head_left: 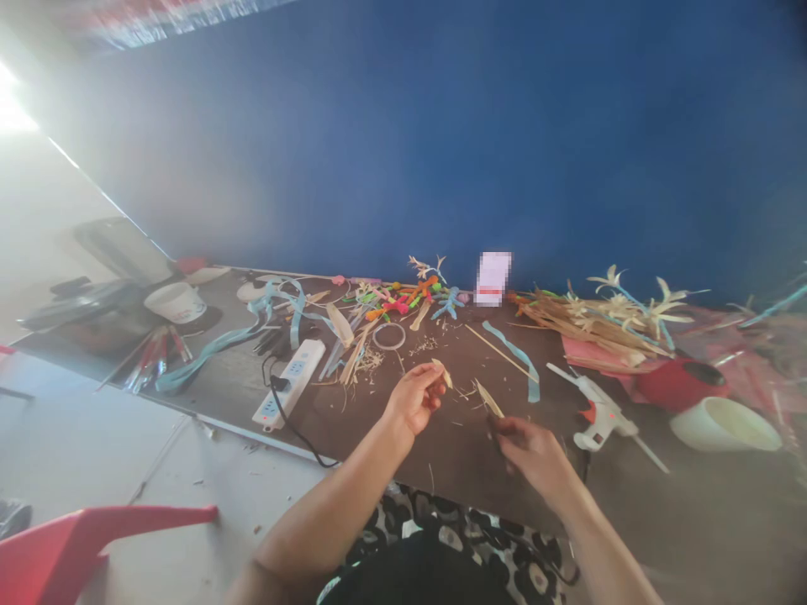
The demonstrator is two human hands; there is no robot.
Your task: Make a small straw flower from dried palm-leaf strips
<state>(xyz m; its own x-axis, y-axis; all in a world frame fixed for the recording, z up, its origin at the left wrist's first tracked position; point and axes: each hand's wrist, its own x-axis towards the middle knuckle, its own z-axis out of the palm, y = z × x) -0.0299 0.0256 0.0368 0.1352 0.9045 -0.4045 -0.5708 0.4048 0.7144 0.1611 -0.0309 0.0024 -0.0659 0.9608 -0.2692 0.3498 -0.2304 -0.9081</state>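
Observation:
My left hand [416, 398] pinches a small pale dried leaf piece [445, 376] between thumb and fingertips above the dark table [409, 462]. To its right, my right hand [526, 449] is closed on a longer, pointed pale strip [488, 400], its tip angled up toward the left hand; the fingers are slightly blurred. The two held pieces are apart. Small fibre scraps [466, 392] lie on the table between and beyond the hands.
A white glue gun [602, 416] and white bowl [725, 424] lie right, near dried leaves [573, 319]. At left are a power strip [291, 382], blue ribbon [208, 357] and white cup [175, 302]. Colourful fuzzy sticks [403, 301] and a tape ring [389, 337] sit behind.

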